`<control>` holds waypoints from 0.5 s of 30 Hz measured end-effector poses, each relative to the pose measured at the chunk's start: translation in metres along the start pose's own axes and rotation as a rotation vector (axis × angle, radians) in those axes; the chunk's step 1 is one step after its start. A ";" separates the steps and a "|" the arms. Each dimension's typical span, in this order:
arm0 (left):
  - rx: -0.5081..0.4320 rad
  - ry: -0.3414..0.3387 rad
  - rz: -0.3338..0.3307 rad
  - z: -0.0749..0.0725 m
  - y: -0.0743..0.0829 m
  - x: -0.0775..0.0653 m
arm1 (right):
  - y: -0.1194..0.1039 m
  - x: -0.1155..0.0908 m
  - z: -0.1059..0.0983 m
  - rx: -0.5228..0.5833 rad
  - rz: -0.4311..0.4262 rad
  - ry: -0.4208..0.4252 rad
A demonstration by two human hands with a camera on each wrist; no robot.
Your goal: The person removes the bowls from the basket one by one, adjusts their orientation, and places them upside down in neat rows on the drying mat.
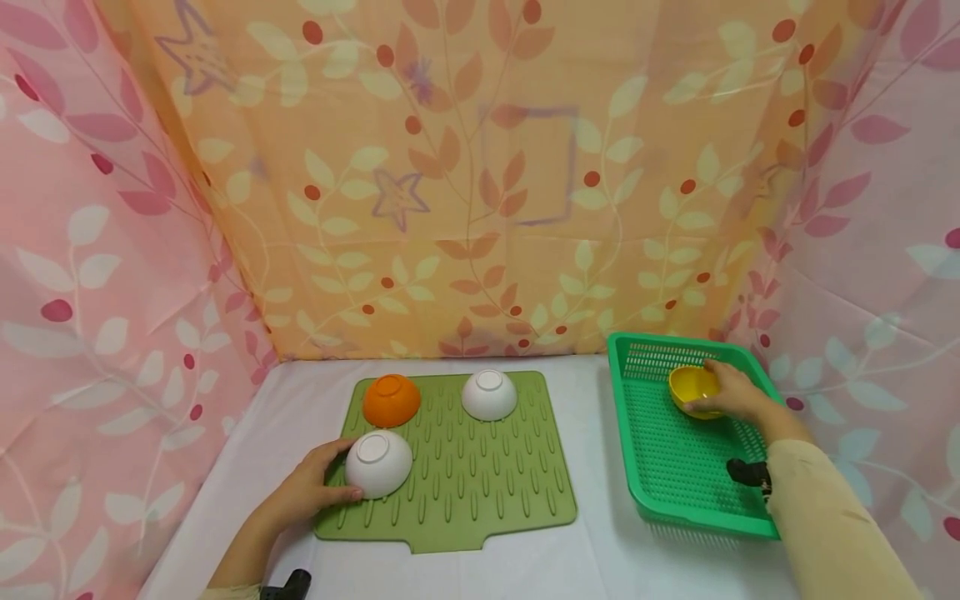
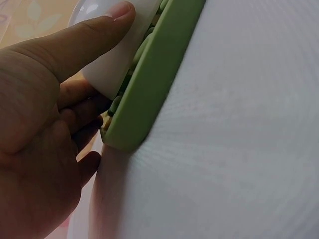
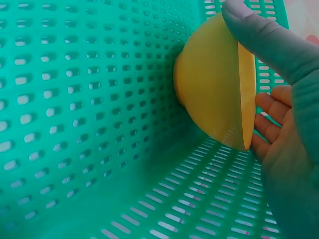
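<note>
On the left part of the green drying mat (image 1: 480,475), a white bowl (image 1: 382,471) lies upside down. My left hand (image 1: 311,485) holds it from the left side, thumb near its front and fingers behind; the left wrist view shows the thumb (image 2: 94,37) against the bowl's wall. Inside the green basket (image 1: 633,467), a yellow bowl (image 1: 692,387) stands with its mouth up. My right hand (image 1: 735,396) grips it at the rim from the right. In the right wrist view, the yellow bowl's (image 3: 212,82) foot is at the basket floor.
An upturned orange bowl (image 1: 392,402) sits at the mat's back left, and another upturned white bowl (image 1: 490,396) at its back right. A white cloth (image 1: 592,467) covers the table. Patterned curtains (image 1: 465,208) enclose the back and both sides.
</note>
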State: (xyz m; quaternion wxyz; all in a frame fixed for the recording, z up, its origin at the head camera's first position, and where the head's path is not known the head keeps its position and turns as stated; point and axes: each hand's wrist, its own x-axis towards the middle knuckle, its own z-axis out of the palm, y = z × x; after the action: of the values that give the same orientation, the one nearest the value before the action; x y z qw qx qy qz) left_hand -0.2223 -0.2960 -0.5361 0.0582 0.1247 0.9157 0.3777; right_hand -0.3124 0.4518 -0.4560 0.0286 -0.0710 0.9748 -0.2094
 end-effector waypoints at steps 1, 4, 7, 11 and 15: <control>0.001 -0.001 -0.003 0.000 0.000 0.000 | 0.000 0.000 0.000 -0.001 -0.002 -0.004; 0.005 -0.006 -0.012 0.000 0.001 -0.001 | 0.003 -0.002 0.000 0.007 -0.011 -0.027; 0.003 -0.007 -0.014 0.000 0.001 -0.001 | 0.005 -0.003 0.000 0.014 -0.023 -0.052; -0.001 0.000 -0.007 -0.001 0.001 -0.001 | 0.008 -0.003 0.000 -0.009 -0.037 -0.067; -0.002 0.005 0.004 0.000 0.000 -0.001 | 0.006 -0.003 0.001 -0.064 -0.050 -0.051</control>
State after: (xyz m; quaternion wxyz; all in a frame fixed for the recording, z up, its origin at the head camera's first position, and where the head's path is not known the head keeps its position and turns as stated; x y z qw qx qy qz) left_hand -0.2211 -0.2960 -0.5357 0.0554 0.1256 0.9152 0.3790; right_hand -0.3100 0.4575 -0.4592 0.0458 -0.1014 0.9779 -0.1769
